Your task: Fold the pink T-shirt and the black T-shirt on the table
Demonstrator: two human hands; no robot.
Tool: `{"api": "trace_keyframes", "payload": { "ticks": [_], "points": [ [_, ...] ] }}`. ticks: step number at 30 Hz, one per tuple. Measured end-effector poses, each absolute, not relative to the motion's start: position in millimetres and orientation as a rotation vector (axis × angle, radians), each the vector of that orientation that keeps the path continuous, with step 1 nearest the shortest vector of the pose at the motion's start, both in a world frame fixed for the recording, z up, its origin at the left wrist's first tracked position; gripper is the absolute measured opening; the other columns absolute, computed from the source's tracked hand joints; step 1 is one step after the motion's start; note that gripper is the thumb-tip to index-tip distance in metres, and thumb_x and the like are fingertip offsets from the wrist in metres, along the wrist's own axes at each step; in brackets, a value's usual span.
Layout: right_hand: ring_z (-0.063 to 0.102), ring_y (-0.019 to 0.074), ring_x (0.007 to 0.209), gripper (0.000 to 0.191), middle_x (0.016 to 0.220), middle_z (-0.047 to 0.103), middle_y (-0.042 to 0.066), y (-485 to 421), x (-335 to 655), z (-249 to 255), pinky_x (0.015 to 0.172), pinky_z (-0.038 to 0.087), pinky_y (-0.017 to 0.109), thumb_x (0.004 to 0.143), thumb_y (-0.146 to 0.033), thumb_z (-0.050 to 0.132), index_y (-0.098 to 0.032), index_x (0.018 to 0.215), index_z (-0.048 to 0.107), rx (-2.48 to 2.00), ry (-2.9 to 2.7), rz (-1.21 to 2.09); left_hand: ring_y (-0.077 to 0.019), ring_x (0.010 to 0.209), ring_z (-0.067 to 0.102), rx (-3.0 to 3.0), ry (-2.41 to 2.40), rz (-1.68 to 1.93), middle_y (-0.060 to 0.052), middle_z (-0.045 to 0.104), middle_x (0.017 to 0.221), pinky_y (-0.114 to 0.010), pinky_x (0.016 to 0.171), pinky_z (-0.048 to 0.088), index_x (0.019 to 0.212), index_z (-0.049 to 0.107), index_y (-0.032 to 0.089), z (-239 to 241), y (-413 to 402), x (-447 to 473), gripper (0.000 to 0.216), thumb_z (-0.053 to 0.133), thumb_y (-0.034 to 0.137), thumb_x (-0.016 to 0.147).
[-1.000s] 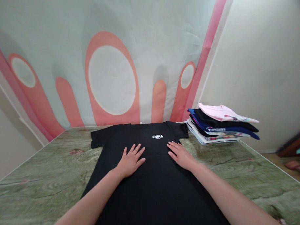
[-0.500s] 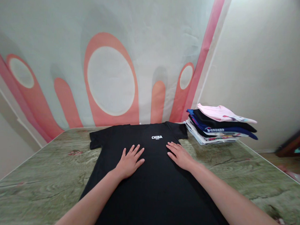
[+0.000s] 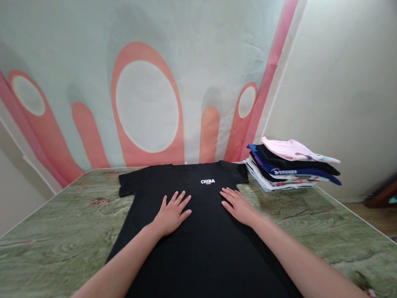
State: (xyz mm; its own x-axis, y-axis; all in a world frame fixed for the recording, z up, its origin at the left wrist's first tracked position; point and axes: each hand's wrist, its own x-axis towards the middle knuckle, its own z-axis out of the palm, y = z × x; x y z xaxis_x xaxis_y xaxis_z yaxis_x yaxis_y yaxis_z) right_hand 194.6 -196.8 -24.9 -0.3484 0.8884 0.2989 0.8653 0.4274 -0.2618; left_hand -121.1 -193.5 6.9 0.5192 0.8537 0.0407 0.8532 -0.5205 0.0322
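Nothing is shifting since the earlier frames: both hands are staying put on the black T-shirt (image 3: 202, 236), which is lying spread flat on the green marbled table (image 3: 59, 231). Left hand (image 3: 170, 214) and right hand (image 3: 238, 205) are pressing down flat, fingers spread, gripping nothing. Just beyond the right sleeve, a stack of folded shirts (image 3: 290, 167) is sitting.

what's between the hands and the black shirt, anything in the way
Nothing visible. The left hand and right hand both rest flat on the black shirt, fingers spread. The stack of folded shirts sits off right, clear of both.
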Motion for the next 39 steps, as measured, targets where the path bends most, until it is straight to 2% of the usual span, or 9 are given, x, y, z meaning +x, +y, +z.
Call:
{"api": "trace_keyframes", "payload": {
  "ticks": [16, 22, 25, 28, 32, 39],
  "points": [
    [0.034, 0.0228, 0.135, 0.047, 0.145, 0.041, 0.007, -195.9, 194.3, -26.5, 0.110, 0.027, 0.047, 0.095, -0.042, 0.036, -0.024, 0.136, 0.046, -1.491, -2.288, 0.103, -0.0304, 0.142, 0.012, 2.743, 1.531, 0.095, -0.002, 0.016, 0.156, -0.060, 0.108, 0.015, 0.147, 0.020, 0.037, 0.4, -191.6, -122.6, 0.058, 0.018, 0.060, 0.094],
    [0.029, 0.0224, 0.137, 0.051, 0.148, 0.036, 0.008, -197.3, 194.1, -23.6, 0.111, 0.027, 0.045, 0.095, -0.045, 0.034, -0.021, 0.139, 0.041, -1.494, -2.255, 0.109, -0.0295, 0.143, 0.008, 2.761, 1.726, 0.303, -0.003, 0.011, 0.157, -0.057, 0.108, 0.019, 0.149, 0.007, 0.033, 8.9, -183.4, -135.9, 0.063, 0.022, 0.059, 0.094],
    [0.022, 0.0223, 0.140, 0.059, 0.151, 0.028, 0.010, -198.9, 193.5, -21.2, 0.112, 0.026, 0.043, 0.095, -0.050, 0.032, -0.017, 0.144, 0.033, -1.496, -2.217, 0.097, -0.0313, 0.142, 0.007, 2.688, 2.040, 0.433, -0.008, 0.013, 0.156, -0.056, 0.108, 0.019, 0.150, 0.013, 0.025, 8.4, -168.1, -162.3, 0.066, 0.025, 0.057, 0.094],
    [0.020, 0.0242, 0.141, 0.064, 0.151, 0.028, 0.010, -200.3, 192.0, -21.7, 0.113, 0.023, 0.046, 0.093, -0.055, 0.030, -0.017, 0.144, 0.032, -1.522, -2.279, 0.129, -0.0340, 0.141, 0.016, 2.569, 2.183, 0.272, -0.013, 0.021, 0.154, -0.054, 0.107, 0.022, 0.148, 0.025, 0.019, -3.6, -151.8, -192.6, 0.065, 0.028, 0.055, 0.094],
    [0.019, 0.0249, 0.141, 0.067, 0.152, 0.026, 0.011, -200.8, 189.7, -23.7, 0.114, 0.021, 0.046, 0.093, -0.059, 0.028, -0.016, 0.145, 0.031, -1.565, -2.315, 0.138, -0.0343, 0.138, 0.023, 2.500, 2.159, 0.079, -0.013, 0.026, 0.152, -0.053, 0.106, 0.024, 0.146, 0.030, 0.022, -20.3, -139.5, -214.0, 0.061, 0.030, 0.053, 0.094],
    [0.024, 0.0244, 0.139, 0.062, 0.149, 0.032, 0.011, -201.2, 188.8, -22.6, 0.112, 0.023, 0.047, 0.094, -0.055, 0.028, -0.018, 0.142, 0.038, -1.562, -2.341, 0.097, -0.0341, 0.139, 0.021, 2.503, 2.154, 0.100, -0.010, 0.025, 0.153, -0.055, 0.106, 0.022, 0.147, 0.028, 0.026, -23.0, -137.7, -213.6, 0.062, 0.030, 0.056, 0.093]
  ]
}}
